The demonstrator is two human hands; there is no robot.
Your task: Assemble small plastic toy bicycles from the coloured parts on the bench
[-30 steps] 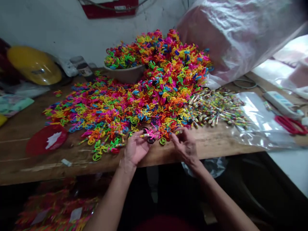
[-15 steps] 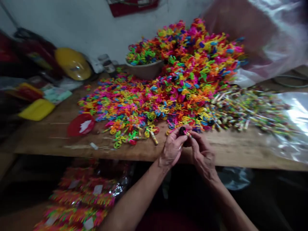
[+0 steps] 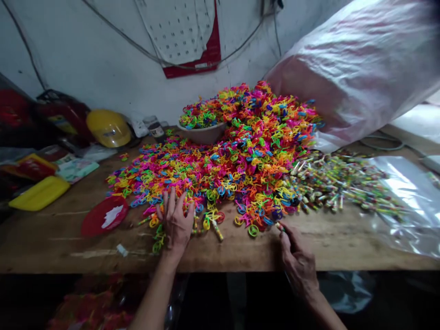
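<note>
My left hand, fingers spread, reaches over the near left edge of a big heap of small bright plastic pieces, some with spoked rings. Its fingertips are at the pieces; whether they press on any I cannot tell. My right hand is closed near the table's front edge, with the tip of a small printed stick poking out between thumb and fingers. Between the hands lies a similar printed stick beside a yellow ringed piece. More printed sticks are piled on the right.
A bowl full of plastic pieces stands against the wall. At left are a red dish with white scraps, a yellow tray and a yellow helmet. Clear plastic and a large sack occupy the right.
My hands were together at the front edge over a small dark piece and have parted. My left hand moved left to the heap; my right stayed near the edge. The view tilted up.
</note>
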